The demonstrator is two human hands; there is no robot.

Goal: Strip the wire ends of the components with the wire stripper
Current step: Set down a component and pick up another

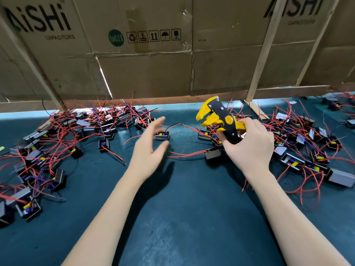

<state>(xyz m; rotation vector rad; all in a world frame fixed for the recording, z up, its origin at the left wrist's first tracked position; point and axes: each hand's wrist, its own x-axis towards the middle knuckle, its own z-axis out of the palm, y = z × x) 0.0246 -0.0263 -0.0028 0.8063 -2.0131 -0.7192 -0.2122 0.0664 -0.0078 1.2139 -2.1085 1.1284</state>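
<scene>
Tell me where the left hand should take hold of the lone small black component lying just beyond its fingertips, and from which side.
Grip the small black box-shaped component by its two short side walls, coming down from above and from the near side with the open left hand. Its red and black wires arc away to the right, towards the yellow-and-black wire stripper held in the right hand, so that grip probably leaves the wire ends free.

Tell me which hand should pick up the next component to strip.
Left. The left hand is open and holds nothing, hovering beside a lone component on the mat. The right hand is gripping the wire stripper, so it is probably best kept on the tool.
</scene>
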